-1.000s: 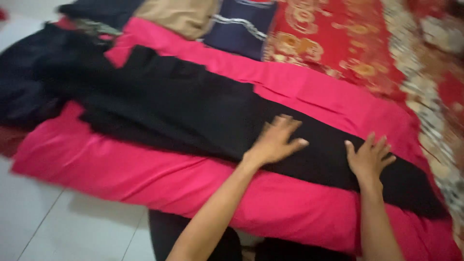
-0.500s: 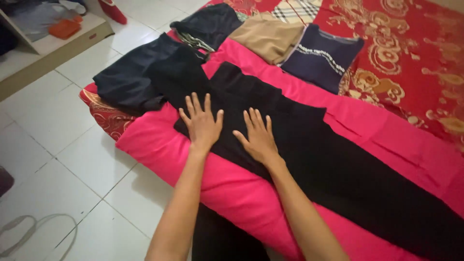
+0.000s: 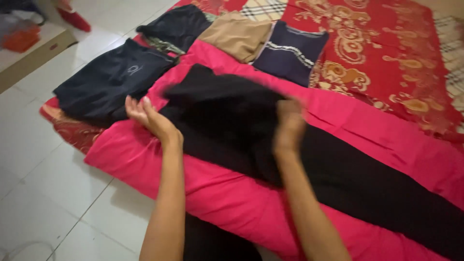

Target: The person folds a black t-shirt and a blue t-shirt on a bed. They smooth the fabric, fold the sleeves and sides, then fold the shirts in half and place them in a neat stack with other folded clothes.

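A long black garment (image 3: pixel 338 174) lies stretched over a bright pink cloth (image 3: pixel 227 203) on the bed. Its left end (image 3: pixel 227 106) is lifted and blurred, doubled over toward the right. My right hand (image 3: pixel 289 124) is closed on the upper edge of that raised part. My left hand (image 3: pixel 151 118) sits at the garment's left edge, over the pink cloth, with its fingers stretched toward the upper left. I cannot see whether it pinches any fabric.
Folded clothes lie in a row at the back: a dark navy piece (image 3: pixel 106 79), a black one (image 3: pixel 176 21), a tan one (image 3: pixel 237 34) and a navy one with a white stripe (image 3: pixel 290 50). A red patterned bedspread (image 3: pixel 386 43) lies on the right. White floor tiles (image 3: pixel 48 193) and a low shelf (image 3: pixel 34 46) are on the left.
Both hands lay flat on the garment's left part half a second ago. Now the right hand has raised that end and the left hand has slid to its left edge.
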